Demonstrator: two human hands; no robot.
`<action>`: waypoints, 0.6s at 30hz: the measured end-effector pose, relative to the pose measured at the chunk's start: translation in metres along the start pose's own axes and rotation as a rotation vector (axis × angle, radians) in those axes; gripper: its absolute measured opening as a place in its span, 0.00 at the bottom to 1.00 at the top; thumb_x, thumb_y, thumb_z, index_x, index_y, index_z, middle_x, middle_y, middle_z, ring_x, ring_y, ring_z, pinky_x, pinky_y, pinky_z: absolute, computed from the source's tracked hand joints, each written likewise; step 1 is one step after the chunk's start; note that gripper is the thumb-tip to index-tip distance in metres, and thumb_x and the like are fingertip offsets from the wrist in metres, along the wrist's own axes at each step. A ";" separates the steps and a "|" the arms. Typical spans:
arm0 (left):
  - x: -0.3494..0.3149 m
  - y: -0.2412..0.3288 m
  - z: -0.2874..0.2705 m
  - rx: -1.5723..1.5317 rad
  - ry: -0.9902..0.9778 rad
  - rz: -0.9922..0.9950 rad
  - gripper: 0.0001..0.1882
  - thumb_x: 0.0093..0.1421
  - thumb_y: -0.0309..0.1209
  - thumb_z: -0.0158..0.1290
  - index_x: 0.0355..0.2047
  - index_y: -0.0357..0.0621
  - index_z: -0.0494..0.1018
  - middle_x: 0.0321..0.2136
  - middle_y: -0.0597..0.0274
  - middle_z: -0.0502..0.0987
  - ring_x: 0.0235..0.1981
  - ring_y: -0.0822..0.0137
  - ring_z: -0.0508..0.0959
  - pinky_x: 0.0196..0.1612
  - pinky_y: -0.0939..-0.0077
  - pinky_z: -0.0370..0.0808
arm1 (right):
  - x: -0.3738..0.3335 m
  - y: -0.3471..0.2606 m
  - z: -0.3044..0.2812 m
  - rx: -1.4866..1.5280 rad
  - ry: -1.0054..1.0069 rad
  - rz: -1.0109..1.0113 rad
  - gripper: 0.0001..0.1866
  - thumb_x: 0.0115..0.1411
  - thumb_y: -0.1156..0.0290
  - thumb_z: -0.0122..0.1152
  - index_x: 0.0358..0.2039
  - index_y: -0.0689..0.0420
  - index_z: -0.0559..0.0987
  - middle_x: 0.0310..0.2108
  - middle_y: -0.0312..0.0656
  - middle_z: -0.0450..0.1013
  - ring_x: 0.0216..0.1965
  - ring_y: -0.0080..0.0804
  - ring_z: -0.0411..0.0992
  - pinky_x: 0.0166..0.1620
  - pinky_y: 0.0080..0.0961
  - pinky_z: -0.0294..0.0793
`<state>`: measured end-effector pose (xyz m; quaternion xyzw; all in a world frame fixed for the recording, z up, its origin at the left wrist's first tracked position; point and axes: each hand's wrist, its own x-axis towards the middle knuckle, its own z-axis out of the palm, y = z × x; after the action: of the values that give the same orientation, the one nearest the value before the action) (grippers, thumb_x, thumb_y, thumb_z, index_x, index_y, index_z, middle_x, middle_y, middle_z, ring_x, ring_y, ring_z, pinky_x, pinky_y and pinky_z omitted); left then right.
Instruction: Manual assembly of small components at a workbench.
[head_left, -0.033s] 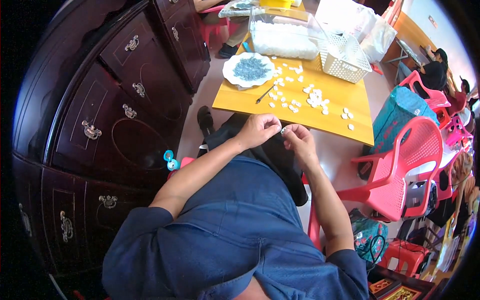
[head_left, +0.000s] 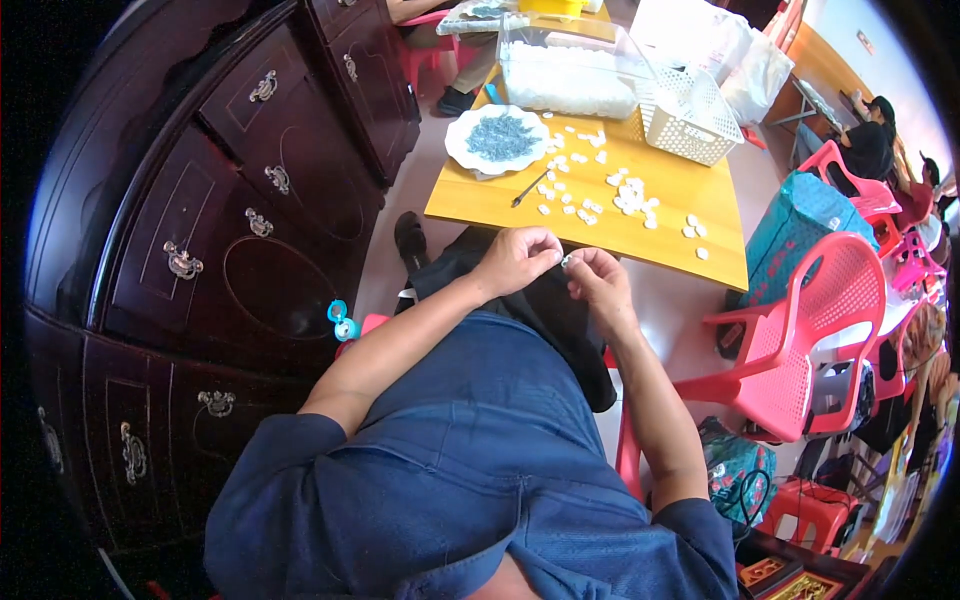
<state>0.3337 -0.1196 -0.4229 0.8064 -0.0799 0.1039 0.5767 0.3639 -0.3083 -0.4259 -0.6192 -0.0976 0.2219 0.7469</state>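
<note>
Over my lap, close to the table's near edge, my two hands meet almost fingertip to fingertip. My right hand [head_left: 600, 285] pinches a small white piece [head_left: 566, 262] between thumb and fingers. Beside it, my left hand [head_left: 515, 262] is closed in a pinch; whatever it grips is too small and hidden to name. On the yellow table [head_left: 480, 200], a white scalloped plate [head_left: 457, 150] holds a heap of small grey-blue bits [head_left: 503, 138]. Many small white pieces [head_left: 630, 195] lie scattered right of the plate. A thin dark pointed tool [head_left: 530, 188] rests among them.
Farther back on the table stand a clear bin [head_left: 570, 75] of white pieces and a white perforated basket [head_left: 690, 125]. Dark wooden cabinets [head_left: 230, 200] line my left. Pink plastic chairs [head_left: 830, 300] and a teal bag [head_left: 790, 235] stand to the right. Other people sit farther off.
</note>
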 end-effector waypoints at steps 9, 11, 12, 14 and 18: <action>0.001 0.010 -0.001 0.094 0.004 0.095 0.04 0.57 0.25 0.57 0.29 0.35 0.78 0.22 0.61 0.79 0.24 0.76 0.76 0.29 0.77 0.73 | 0.001 0.004 0.002 -0.063 0.024 -0.031 0.04 0.63 0.71 0.62 0.35 0.56 0.78 0.28 0.29 0.75 0.24 0.13 0.68 0.29 0.12 0.67; -0.001 0.013 0.000 0.076 0.022 0.110 0.04 0.57 0.24 0.57 0.29 0.35 0.78 0.21 0.60 0.79 0.24 0.75 0.77 0.30 0.77 0.74 | 0.001 0.004 0.004 -0.072 0.042 -0.032 0.04 0.63 0.71 0.62 0.35 0.56 0.78 0.28 0.30 0.75 0.24 0.13 0.68 0.29 0.12 0.67; 0.000 0.011 0.000 0.075 0.024 0.109 0.04 0.57 0.24 0.57 0.29 0.35 0.78 0.21 0.60 0.79 0.24 0.75 0.77 0.30 0.77 0.74 | 0.001 0.004 0.004 -0.076 0.054 -0.042 0.04 0.63 0.71 0.63 0.35 0.56 0.78 0.28 0.30 0.75 0.24 0.13 0.68 0.29 0.12 0.67; 0.001 0.007 0.000 0.092 0.036 0.179 0.04 0.57 0.24 0.57 0.29 0.35 0.78 0.22 0.60 0.79 0.24 0.74 0.77 0.30 0.76 0.74 | 0.001 0.004 0.006 -0.081 0.065 -0.050 0.04 0.63 0.71 0.63 0.35 0.56 0.78 0.28 0.30 0.75 0.24 0.13 0.68 0.29 0.12 0.67; 0.001 0.005 -0.001 0.084 0.036 0.176 0.04 0.57 0.25 0.57 0.28 0.35 0.78 0.22 0.59 0.80 0.24 0.72 0.78 0.31 0.75 0.75 | 0.003 0.007 0.005 -0.111 0.062 -0.068 0.03 0.63 0.72 0.63 0.35 0.56 0.79 0.28 0.30 0.75 0.24 0.13 0.68 0.28 0.12 0.67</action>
<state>0.3337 -0.1201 -0.4173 0.8176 -0.1354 0.1718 0.5326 0.3626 -0.3013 -0.4318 -0.6626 -0.1073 0.1715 0.7211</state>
